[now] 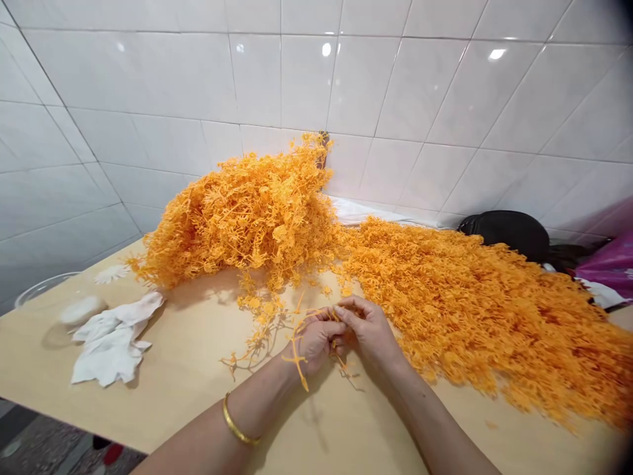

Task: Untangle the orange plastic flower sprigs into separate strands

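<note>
Near the middle of the table, my left hand (pixel 319 340) pinches a thin orange plastic sprig (pixel 295 353), one branch of which curves down over the wrist. Close against it, my right hand (pixel 368 330) has thumb and fingers pressed together on the same sprig. The exact spot between the fingertips is partly hidden. A few loose orange sprigs (pixel 262 323) lie just beyond my left hand. Behind them rises a tall tangled heap of orange sprigs (pixel 257 211). To the right of my hands spreads a wide, lower pile of orange pieces (pixel 475 303).
White crumpled cloth or tissue (pixel 116 336) lies on the left of the table (pixel 198 389), beside a whitish rounded object (pixel 82 309). A black rounded case (pixel 509 231) and a purple bag (pixel 608 267) sit at the back right. A tiled wall (pixel 386 86) borders the back.
</note>
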Demonstrator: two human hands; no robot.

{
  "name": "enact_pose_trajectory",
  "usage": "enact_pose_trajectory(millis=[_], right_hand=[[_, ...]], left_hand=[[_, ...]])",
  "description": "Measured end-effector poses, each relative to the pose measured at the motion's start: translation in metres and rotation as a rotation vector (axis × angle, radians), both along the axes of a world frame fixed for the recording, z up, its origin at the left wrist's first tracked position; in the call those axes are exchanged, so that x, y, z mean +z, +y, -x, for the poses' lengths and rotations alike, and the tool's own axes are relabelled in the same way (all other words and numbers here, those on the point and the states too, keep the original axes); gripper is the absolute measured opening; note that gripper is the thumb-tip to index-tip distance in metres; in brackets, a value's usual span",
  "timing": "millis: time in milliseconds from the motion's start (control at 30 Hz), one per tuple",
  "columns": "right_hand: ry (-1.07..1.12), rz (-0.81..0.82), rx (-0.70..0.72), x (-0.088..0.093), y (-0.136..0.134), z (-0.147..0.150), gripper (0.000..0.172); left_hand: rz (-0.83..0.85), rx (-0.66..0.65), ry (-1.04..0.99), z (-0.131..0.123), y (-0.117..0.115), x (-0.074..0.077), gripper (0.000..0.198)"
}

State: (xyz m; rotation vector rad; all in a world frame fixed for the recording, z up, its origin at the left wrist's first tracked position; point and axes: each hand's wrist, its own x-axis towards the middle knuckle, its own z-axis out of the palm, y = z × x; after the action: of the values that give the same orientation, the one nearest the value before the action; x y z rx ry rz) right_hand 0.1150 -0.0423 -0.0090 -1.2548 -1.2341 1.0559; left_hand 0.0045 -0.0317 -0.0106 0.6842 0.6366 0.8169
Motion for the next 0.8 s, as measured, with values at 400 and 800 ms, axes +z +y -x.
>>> enact_pose_trajectory(millis=[400, 800], right_hand=[[0.449, -0.003, -0.275, 0.011, 0.006, 0.009, 0.029], [-0.685, -0.13, -0.509, 0.043, -0.027, -0.051, 0.024]], left_hand=[[0.138, -0.15, -0.11, 0.009, 0.0, 0.013, 0.018], [0.176, 0.017, -0.092, -0.001, -0.013, 0.005, 0.007]])
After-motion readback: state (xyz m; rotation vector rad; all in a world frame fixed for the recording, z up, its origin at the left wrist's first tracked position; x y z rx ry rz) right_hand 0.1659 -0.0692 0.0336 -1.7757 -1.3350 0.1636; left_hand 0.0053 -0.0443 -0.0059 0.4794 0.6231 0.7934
